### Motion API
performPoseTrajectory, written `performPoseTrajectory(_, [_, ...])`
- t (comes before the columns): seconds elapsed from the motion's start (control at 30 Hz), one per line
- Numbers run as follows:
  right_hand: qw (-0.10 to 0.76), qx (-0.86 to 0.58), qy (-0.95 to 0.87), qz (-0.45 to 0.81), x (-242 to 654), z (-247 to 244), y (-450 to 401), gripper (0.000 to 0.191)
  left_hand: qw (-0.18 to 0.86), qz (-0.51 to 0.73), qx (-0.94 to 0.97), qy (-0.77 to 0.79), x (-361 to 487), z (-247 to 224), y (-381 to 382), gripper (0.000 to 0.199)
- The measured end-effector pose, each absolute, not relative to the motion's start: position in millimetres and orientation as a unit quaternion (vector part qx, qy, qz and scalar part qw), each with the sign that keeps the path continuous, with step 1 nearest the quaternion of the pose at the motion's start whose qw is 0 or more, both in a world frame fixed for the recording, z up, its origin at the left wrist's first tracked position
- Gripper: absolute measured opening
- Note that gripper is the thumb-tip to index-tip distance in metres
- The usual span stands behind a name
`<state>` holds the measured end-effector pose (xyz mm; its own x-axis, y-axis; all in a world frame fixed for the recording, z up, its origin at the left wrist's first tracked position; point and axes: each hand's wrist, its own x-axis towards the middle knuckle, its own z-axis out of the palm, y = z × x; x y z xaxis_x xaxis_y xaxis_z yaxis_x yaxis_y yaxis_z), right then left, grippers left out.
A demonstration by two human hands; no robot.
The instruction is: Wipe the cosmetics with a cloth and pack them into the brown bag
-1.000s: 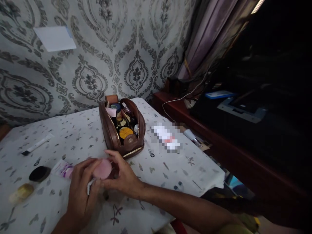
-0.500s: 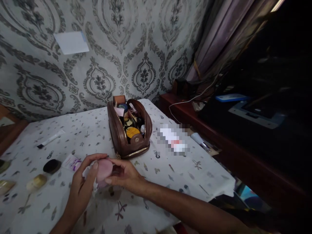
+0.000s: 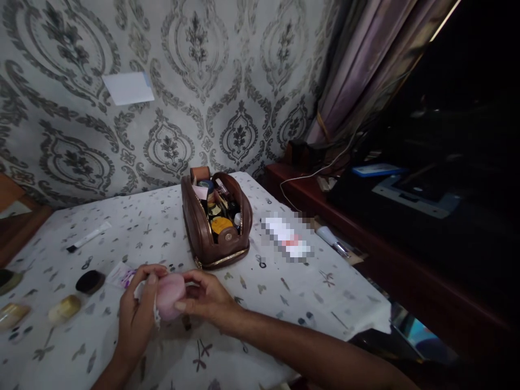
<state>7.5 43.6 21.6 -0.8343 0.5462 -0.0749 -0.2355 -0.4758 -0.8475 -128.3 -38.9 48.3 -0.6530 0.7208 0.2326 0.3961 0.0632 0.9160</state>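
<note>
Between my two hands is a small round pink jar, held just above the table. My left hand grips its left side, thumb and fingers closed, with a bit of crumpled white material showing under the thumb; whether that is a tissue I cannot tell. My right hand pinches the jar from the right. Beyond them stands an unzipped brown cosmetic bag filled with jars and small bottles, a yellow-lidded one in front. A white and purple tube lies partly behind my left hand.
At left on the patterned white tablecloth are a black-lidded jar, a gold-capped bottle, another bottle and a slim white tube. A blurred-out white item and a brush lie at right.
The pink jar has tilted a little in my hands and sits slightly lower and further left in view. My view has shifted slightly; both hands keep their hold.
</note>
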Motion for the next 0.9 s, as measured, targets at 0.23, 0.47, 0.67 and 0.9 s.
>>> performPoseTrajectory(0.23, [0.249, -0.16, -0.564, 0.771, 7.3, 15.6, 42.3, 0.073, 0.164, 0.557, 0.404, 0.707, -118.3, 50.3, -36.5, 0.043])
performPoseTrajectory(0.47, [0.257, -0.197, -0.503, 0.801, 6.3, 6.4, 44.4, 0.103, 0.179, 0.54, 0.474, 0.672, -114.9, 46.1, -40.3, 0.037])
performPoseTrajectory(0.67, [0.208, -0.199, -0.444, 0.848, 5.7, 15.9, 45.4, 0.077, 0.156, 0.549, 0.46, 0.68, -114.6, 49.7, -40.0, 0.034])
performPoseTrajectory(0.9, [0.195, -0.155, -0.415, 0.875, 10.9, 25.3, 44.1, 0.06, 0.147, 0.575, 0.422, 0.685, -124.2, 44.0, -38.5, 0.039])
